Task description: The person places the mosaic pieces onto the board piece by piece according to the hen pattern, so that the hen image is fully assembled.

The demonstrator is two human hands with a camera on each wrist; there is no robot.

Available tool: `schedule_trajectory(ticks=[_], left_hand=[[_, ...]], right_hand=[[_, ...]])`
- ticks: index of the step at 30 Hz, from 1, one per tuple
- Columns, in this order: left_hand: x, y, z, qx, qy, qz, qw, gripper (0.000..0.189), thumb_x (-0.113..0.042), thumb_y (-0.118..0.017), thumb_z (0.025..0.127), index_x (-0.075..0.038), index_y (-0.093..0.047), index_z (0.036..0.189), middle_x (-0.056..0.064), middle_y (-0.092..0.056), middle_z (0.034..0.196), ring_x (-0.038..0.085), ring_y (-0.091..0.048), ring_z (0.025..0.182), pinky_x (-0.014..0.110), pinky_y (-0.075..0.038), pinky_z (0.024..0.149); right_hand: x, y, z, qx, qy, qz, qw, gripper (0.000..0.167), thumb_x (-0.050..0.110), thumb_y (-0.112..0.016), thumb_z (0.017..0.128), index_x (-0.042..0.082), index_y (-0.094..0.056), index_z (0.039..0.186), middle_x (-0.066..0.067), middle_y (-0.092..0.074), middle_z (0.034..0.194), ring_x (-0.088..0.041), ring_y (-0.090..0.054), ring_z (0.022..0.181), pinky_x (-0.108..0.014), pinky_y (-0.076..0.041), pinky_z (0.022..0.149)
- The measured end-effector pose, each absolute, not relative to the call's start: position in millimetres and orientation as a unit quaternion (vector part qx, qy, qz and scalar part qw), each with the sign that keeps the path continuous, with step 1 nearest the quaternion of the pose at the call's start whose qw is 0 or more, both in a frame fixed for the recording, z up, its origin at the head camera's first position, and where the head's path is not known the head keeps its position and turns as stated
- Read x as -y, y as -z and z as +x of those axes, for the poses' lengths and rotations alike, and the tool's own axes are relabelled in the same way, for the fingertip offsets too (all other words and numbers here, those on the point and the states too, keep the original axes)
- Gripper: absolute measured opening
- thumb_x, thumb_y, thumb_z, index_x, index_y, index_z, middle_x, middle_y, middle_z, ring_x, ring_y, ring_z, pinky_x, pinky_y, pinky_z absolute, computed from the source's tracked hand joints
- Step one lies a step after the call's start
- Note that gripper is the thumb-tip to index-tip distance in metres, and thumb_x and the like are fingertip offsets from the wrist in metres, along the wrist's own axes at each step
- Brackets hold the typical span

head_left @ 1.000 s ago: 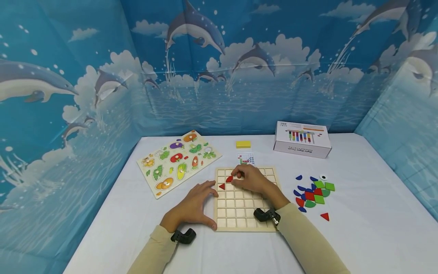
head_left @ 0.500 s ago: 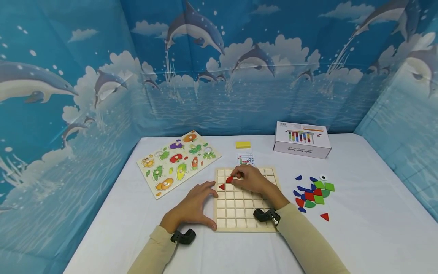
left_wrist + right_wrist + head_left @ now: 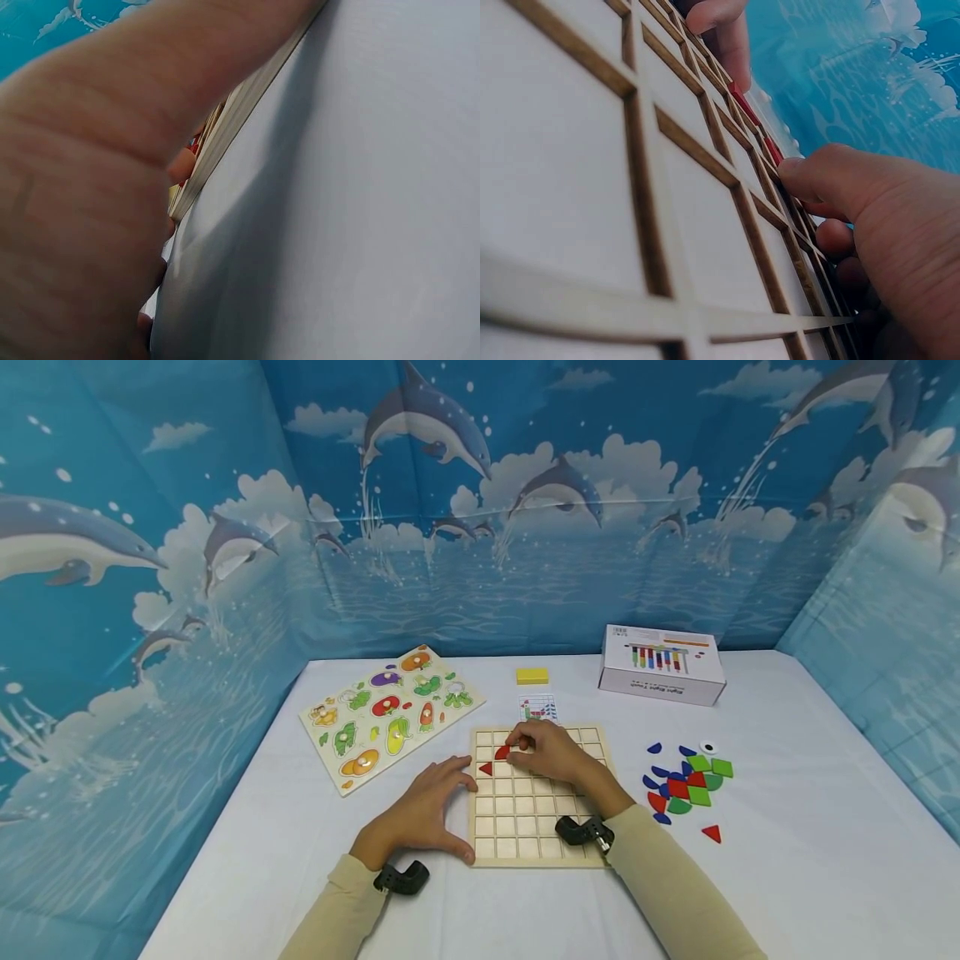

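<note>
A dolphin curtain (image 3: 465, 585) hangs beyond my white table (image 3: 247, 860). My left hand (image 3: 427, 802) is spread, thumb and fingertips against the left edge of the grid board (image 3: 506, 827); in the left wrist view it blocks most of that board. My right hand (image 3: 551, 753) pinches a red quarter-circle (image 3: 502, 753) at the board's far left, near a red triangle (image 3: 487, 769). My fingertips partly cover the quarter-circle, and my right arm (image 3: 603, 789) hides squares on the right.

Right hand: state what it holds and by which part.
The right hand pinches the red curved piece by its right side, between thumb and forefinger.
</note>
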State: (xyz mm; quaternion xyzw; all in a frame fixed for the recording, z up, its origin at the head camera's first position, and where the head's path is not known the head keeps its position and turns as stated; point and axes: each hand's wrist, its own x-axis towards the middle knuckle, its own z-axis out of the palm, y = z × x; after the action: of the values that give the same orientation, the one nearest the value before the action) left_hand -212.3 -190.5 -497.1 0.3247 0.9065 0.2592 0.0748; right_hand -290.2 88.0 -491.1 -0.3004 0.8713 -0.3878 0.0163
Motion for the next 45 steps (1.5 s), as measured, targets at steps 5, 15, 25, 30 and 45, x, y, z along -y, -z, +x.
schedule_trajectory(ticks=[5, 15, 25, 30, 45], left_hand=[[190.1, 498.5, -212.5, -0.906, -0.258, 0.326, 0.074, 0.090, -0.068, -0.090, 0.056, -0.027, -0.050, 0.126, 0.003, -0.025, 0.164, 0.021, -0.017, 0.151, 0.046, -0.011, 0.122], [189.7, 501.4, -214.7, -0.904, -0.264, 0.330, 0.066, 0.092, -0.074, -0.087, 0.054, -0.028, -0.051, 0.125, 0.003, -0.027, 0.163, 0.020, -0.019, 0.151, 0.047, -0.012, 0.122], [187.7, 500.1, -214.8, -0.903, -0.270, 0.328, 0.070, 0.091, -0.073, -0.087, 0.055, -0.027, -0.051, 0.125, 0.003, -0.027, 0.163, 0.022, -0.018, 0.151, 0.048, -0.012, 0.122], [188.1, 501.6, -214.2, -0.905, -0.265, 0.325, 0.070, 0.091, -0.074, -0.087, 0.055, -0.028, -0.051, 0.125, 0.003, -0.027, 0.163, 0.021, -0.018, 0.151, 0.047, -0.011, 0.122], [189.3, 498.4, -211.9, -0.907, -0.262, 0.321, 0.071, 0.091, -0.072, -0.088, 0.054, -0.027, -0.051, 0.124, 0.003, -0.027, 0.163, 0.020, -0.017, 0.151, 0.044, -0.010, 0.122]], right_hand=[[-88.6, 491.6, -290.0, -0.871, 0.390, -0.297, 0.018, 0.017, 0.017, -0.078, 0.090, 0.013, -0.072, 0.104, 0.004, -0.057, 0.084, -0.016, -0.050, 0.078, -0.033, -0.044, 0.069], [-90.2, 491.4, -288.8, -0.877, 0.379, -0.296, 0.017, 0.016, 0.016, -0.077, 0.090, 0.012, -0.071, 0.104, 0.005, -0.055, 0.084, -0.016, -0.049, 0.077, -0.034, -0.043, 0.069], [-96.5, 487.9, -289.5, -0.861, 0.397, -0.316, 0.021, 0.021, 0.013, -0.078, 0.090, 0.007, -0.069, 0.108, 0.002, -0.057, 0.086, -0.017, -0.050, 0.078, -0.031, -0.045, 0.069], [-108.7, 477.0, -284.2, -0.846, 0.416, -0.330, 0.038, 0.026, 0.012, -0.075, 0.093, 0.001, -0.067, 0.115, -0.006, -0.063, 0.098, -0.021, -0.056, 0.089, -0.036, -0.050, 0.079], [-231.5, 453.4, -285.3, -0.898, 0.370, -0.234, 0.045, 0.031, 0.014, -0.067, 0.099, 0.001, -0.063, 0.127, -0.014, -0.062, 0.118, -0.029, -0.055, 0.106, -0.050, -0.049, 0.092]])
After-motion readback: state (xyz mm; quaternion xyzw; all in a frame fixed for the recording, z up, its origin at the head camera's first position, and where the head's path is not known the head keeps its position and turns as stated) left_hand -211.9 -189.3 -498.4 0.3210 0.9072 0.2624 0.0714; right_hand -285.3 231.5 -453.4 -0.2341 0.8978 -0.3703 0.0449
